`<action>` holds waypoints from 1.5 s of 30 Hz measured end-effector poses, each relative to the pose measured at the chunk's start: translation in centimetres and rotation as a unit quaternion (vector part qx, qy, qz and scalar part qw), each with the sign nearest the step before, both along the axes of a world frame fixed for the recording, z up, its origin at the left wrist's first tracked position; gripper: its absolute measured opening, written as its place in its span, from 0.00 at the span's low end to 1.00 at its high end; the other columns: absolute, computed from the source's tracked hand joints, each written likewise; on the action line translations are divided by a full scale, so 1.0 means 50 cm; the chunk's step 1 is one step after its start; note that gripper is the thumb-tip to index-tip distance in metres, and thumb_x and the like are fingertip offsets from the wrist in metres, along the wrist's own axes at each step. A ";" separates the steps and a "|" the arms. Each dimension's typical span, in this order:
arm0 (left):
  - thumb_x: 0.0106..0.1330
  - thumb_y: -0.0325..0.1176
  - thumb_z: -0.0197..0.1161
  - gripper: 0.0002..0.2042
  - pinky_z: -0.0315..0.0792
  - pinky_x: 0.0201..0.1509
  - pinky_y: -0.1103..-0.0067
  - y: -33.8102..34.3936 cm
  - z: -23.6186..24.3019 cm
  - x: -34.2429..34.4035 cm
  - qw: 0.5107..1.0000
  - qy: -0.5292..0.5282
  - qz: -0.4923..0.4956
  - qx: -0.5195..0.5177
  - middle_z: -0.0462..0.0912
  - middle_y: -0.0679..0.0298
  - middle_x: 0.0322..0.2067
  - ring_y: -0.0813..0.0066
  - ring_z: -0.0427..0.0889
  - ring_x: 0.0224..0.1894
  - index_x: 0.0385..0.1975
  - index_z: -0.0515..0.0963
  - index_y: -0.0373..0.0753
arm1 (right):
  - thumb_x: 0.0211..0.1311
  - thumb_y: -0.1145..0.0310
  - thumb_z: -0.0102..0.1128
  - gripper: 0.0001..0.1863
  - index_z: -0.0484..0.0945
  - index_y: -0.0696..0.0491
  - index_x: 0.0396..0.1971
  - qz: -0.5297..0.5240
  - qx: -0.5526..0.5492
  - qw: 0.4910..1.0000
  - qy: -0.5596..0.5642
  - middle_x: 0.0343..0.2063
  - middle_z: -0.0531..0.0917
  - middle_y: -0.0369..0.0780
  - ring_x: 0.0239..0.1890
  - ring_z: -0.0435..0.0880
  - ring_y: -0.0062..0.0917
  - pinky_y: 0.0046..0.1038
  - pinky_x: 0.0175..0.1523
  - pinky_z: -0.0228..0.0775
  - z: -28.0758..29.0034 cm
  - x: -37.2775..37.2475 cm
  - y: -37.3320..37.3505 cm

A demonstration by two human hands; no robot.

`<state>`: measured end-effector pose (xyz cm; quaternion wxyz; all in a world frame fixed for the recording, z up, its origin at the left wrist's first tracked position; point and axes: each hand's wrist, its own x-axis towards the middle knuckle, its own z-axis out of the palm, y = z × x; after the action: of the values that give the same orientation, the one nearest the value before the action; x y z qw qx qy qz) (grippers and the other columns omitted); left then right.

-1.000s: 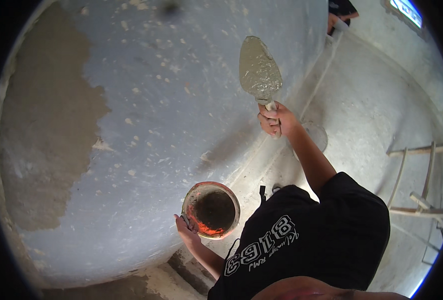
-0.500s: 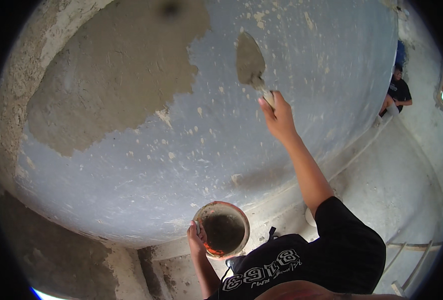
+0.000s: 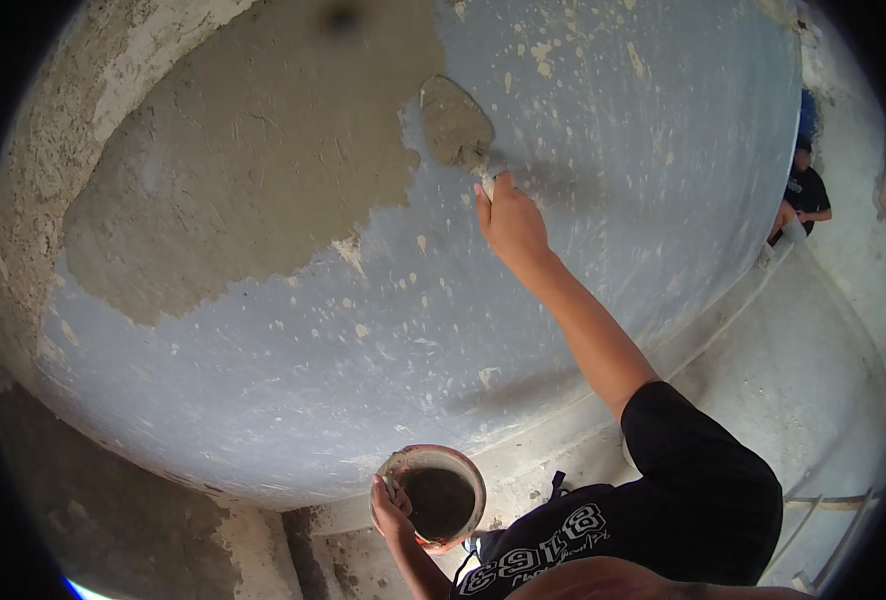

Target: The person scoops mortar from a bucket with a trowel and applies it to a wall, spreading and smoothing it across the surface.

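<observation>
My right hand (image 3: 515,222) is closed round the handle of a trowel (image 3: 455,122), its blade coated in grey-brown mortar. The blade lies at the right edge of a patch of wet mortar (image 3: 253,150) on the blue-grey wall (image 3: 383,340); whether it touches the wall I cannot tell. Low in the view, my left hand (image 3: 391,508) grips the left rim of a round bucket (image 3: 471,470), with a small pale piece by the fingers. Dark grey mortar (image 3: 438,503) shows inside the bucket.
Pale splashes dot the wall. A rough concrete edge (image 3: 103,110) borders it at the upper left. Another person (image 3: 806,192) in a dark shirt sits at the far right. A pale ledge (image 3: 533,440) runs beneath the wall, and thin bars (image 3: 833,500) show at the lower right.
My right hand has swung the trowel leftward to the mortar patch's edge. In the picture, the bucket and my left hand sit a little lower, and the wall has shifted slightly.
</observation>
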<state>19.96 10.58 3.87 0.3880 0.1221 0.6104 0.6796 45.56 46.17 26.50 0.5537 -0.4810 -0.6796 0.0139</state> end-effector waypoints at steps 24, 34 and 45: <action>0.72 0.56 0.48 0.22 0.42 0.14 0.85 0.073 0.003 -0.001 0.996 0.003 -0.083 0.020 0.58 0.77 0.13 0.89 0.52 0.11 0.25 0.69 0.44 | 0.71 0.59 0.48 0.19 0.68 0.64 0.33 -0.011 0.037 0.999 -0.004 0.19 0.79 0.56 0.24 0.81 0.53 0.48 0.29 0.73 0.064 0.033 0.028; 0.71 0.54 0.51 0.20 0.44 0.14 0.87 0.112 0.012 0.008 0.994 -0.009 -0.107 0.030 0.59 0.78 0.14 0.90 0.54 0.13 0.25 0.69 0.44 | 0.71 0.58 0.50 0.18 0.69 0.61 0.32 0.075 -0.010 0.991 -0.109 0.19 0.80 0.53 0.24 0.81 0.51 0.47 0.29 0.72 -0.004 0.104 -0.040; 0.71 0.56 0.50 0.21 0.43 0.14 0.87 0.097 0.022 -0.004 0.996 0.004 -0.086 0.010 0.58 0.78 0.14 0.90 0.53 0.12 0.25 0.69 0.44 | 0.71 0.56 0.50 0.19 0.68 0.61 0.32 -0.027 0.096 0.989 -0.105 0.19 0.79 0.54 0.24 0.80 0.52 0.47 0.29 0.70 0.109 0.138 0.082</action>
<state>19.76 15.45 4.95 0.4413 0.1814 0.5922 0.6493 52.46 50.26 31.93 0.5228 -0.4428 -0.7190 -0.1169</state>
